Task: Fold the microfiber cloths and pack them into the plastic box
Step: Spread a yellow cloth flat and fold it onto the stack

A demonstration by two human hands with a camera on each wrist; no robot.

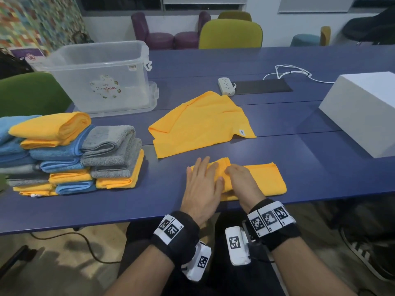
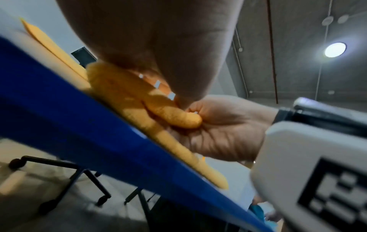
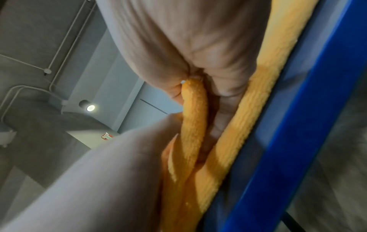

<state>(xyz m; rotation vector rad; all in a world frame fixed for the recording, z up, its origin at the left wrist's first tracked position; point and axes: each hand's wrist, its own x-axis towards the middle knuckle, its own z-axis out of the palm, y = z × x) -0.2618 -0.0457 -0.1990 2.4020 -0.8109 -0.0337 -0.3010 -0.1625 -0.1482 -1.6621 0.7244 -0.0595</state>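
Cloth of yellow microfiber (image 1: 260, 178) lies folded into a strip at the near edge of the blue surface (image 1: 320, 150). The left hand (image 1: 201, 186) presses flat on its left part, fingers straight; the right hand (image 1: 241, 180) has its grip pinched round a raised fold. Beyond lies a spread yellow cloth (image 1: 201, 124); to the left, stacked folded cloths (image 1: 74, 152) and the clear plastic box (image 1: 100, 75).

Room around the box and what's crowding it

The box (image 1: 100, 77) is open on top, but the cloth stack (image 1: 70, 154) sits right before it; bare worktop (image 1: 299, 146) runs right until the white block (image 1: 363, 112).
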